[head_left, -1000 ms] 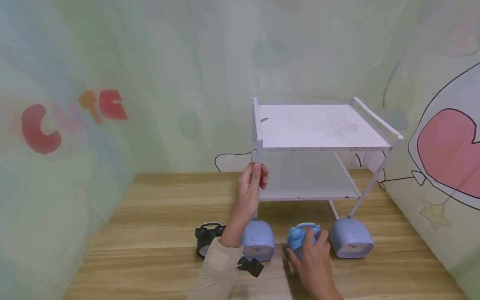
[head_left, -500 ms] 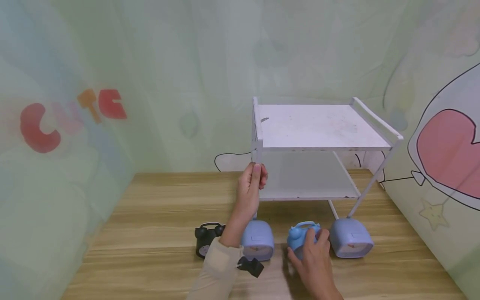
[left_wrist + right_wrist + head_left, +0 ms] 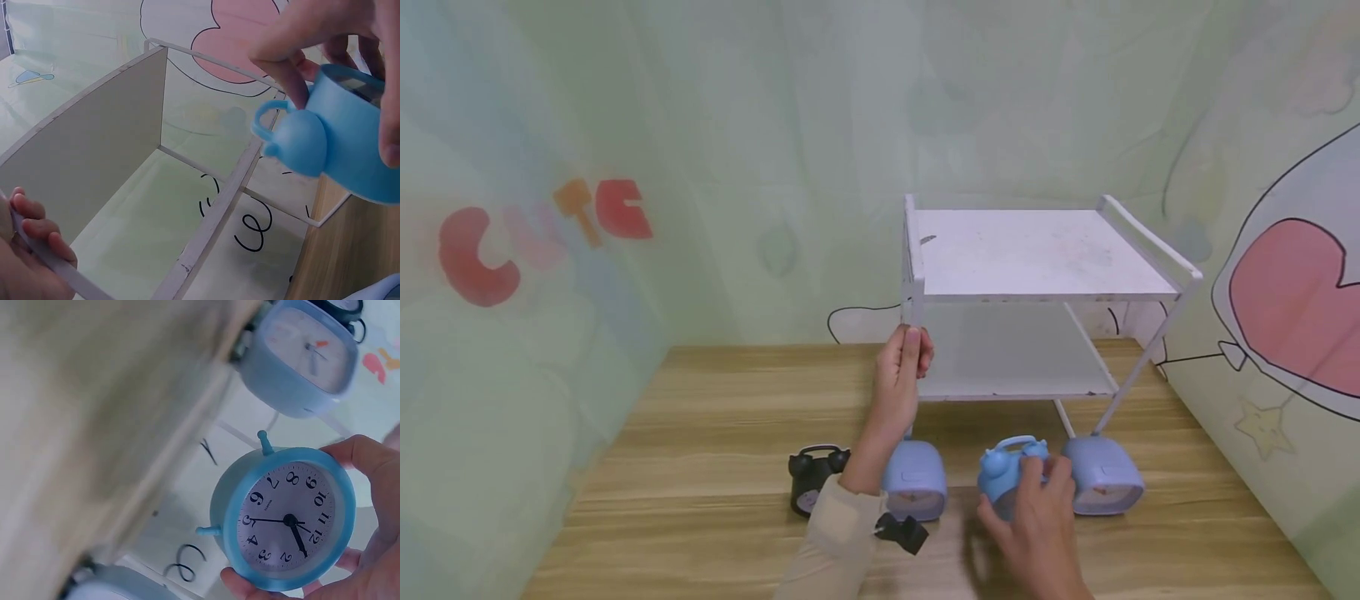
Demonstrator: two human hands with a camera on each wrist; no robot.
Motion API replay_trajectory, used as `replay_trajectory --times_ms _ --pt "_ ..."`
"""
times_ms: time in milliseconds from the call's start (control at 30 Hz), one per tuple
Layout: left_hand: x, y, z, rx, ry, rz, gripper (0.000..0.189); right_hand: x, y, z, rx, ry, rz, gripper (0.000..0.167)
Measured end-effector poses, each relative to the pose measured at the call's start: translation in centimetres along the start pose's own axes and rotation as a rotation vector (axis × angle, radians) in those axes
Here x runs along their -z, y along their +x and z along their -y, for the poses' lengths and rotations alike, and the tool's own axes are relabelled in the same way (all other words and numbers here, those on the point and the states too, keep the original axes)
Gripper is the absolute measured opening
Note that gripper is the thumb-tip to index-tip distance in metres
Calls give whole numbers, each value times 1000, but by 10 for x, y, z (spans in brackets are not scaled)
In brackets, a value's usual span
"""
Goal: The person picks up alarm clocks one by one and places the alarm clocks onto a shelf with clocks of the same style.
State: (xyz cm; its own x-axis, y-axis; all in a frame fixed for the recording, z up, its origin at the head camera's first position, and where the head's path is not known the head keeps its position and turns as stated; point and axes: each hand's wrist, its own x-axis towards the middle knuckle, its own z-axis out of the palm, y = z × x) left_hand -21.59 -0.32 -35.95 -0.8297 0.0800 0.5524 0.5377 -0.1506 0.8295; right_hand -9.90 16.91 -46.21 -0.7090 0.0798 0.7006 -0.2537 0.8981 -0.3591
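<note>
My right hand point(image 3: 1037, 525) holds a light-blue twin-bell alarm clock point(image 3: 1000, 479) by its sides, thumb on one side and fingers on the other. In the right wrist view the alarm clock's white dial point(image 3: 287, 519) faces the camera, its small feet clear of any surface. The left wrist view shows its bell and handle, the clock apart from the tabletop. My left hand point(image 3: 897, 375) grips the front left post of a white two-tier shelf point(image 3: 1037, 250); curled fingers point(image 3: 37, 228) show around that post in the left wrist view.
Two periwinkle square clocks stand in front of the shelf, one left point(image 3: 916, 479) and one right point(image 3: 1103, 475) of the alarm clock. A black twin-bell alarm clock point(image 3: 808, 479) stands farther left on the wooden table point(image 3: 737, 400). A black item point(image 3: 902, 533) hangs by my left sleeve.
The light-blue alarm clock has risen slightly and shifted a little right with my right hand. My left hand keeps its grip on the shelf post.
</note>
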Motion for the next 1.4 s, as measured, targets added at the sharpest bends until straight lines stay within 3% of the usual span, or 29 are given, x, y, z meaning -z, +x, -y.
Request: replay_trajectory --times_ms 400,867,1100,1400 --pt "-2 1 1 -2 0 -6 31 39 22 21 60 48 -118 63" --pt "-1 1 1 -15 8 -14 30 86 57 39 65 79 -134 65" --pt "-1 1 2 -15 1 -33 28 98 80 41 79 124 -195 66" --pt "-1 0 2 9 20 -22 33 111 103 44 94 99 -241 67"
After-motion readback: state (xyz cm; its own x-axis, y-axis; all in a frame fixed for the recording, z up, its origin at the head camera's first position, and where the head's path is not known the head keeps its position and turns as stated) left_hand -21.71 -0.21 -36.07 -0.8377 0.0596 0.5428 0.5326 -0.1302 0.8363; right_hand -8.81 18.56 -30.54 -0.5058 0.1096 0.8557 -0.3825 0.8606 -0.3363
